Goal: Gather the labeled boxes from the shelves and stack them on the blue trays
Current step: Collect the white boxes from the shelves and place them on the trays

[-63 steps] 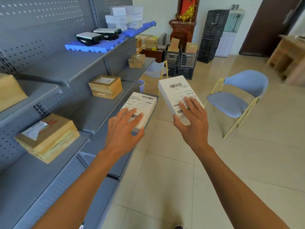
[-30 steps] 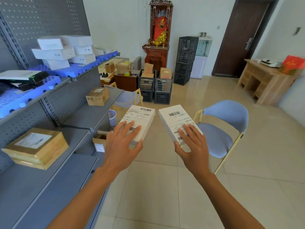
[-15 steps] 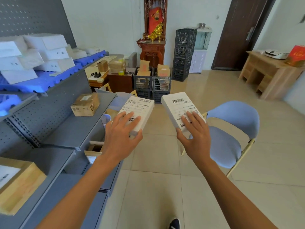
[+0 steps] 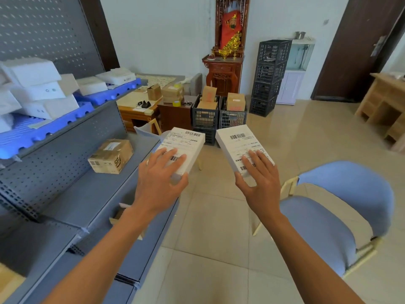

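White labeled box (image 4: 185,147) gripped in left hand (image 4: 158,181), another box (image 4: 240,144) in right hand (image 4: 259,178), label print unreadable, blue trays (image 4: 43,128) cut off left.

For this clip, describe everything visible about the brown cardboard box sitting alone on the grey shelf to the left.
The brown cardboard box is a small closed carton of plain corrugated card. A white label sits on its top face, dark printed lettering and a small barcode sticker mark its near sides, and clear tape seems to run along the top. It rests flat on the grey metal shelf, turned at an angle to the shelf edge, below the blue trays. Nothing else touches it; both hands are away from it.
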`<state>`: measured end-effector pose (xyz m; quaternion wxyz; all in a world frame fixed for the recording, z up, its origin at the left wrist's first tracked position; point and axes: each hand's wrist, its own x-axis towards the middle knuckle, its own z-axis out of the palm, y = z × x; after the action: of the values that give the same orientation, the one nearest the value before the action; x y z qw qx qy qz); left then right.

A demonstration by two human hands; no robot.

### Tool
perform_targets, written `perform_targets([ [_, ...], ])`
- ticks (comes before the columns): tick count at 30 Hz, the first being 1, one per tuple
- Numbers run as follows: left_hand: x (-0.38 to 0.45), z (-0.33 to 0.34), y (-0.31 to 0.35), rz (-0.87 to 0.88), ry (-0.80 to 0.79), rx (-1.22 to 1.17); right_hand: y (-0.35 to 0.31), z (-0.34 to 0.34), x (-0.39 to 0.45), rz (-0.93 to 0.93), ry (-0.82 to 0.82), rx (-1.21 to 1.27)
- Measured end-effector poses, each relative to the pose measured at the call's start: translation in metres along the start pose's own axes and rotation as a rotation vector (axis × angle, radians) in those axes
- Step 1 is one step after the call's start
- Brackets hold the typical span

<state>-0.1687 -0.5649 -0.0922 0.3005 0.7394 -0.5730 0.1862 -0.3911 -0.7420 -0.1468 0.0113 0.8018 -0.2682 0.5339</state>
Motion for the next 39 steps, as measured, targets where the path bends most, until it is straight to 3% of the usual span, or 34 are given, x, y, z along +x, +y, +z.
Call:
perform_targets([
  [8,0.059,0.034,-0.052,-0.095,0.019,0.050,0.031,0.077,0.049,-0.021,-0.029,0.065],
  [17,0.137,0.062,-0.158,-0.232,0.084,0.100,0.028,0.216,0.134,-0.073,-0.101,0.183],
  [25,0.211,0.056,-0.237,-0.333,0.120,0.179,0.017,0.318,0.222,-0.157,-0.146,0.292],
  [39,0.284,0.032,-0.314,-0.438,0.286,0.265,-0.019,0.453,0.335,-0.348,-0.077,0.479],
])
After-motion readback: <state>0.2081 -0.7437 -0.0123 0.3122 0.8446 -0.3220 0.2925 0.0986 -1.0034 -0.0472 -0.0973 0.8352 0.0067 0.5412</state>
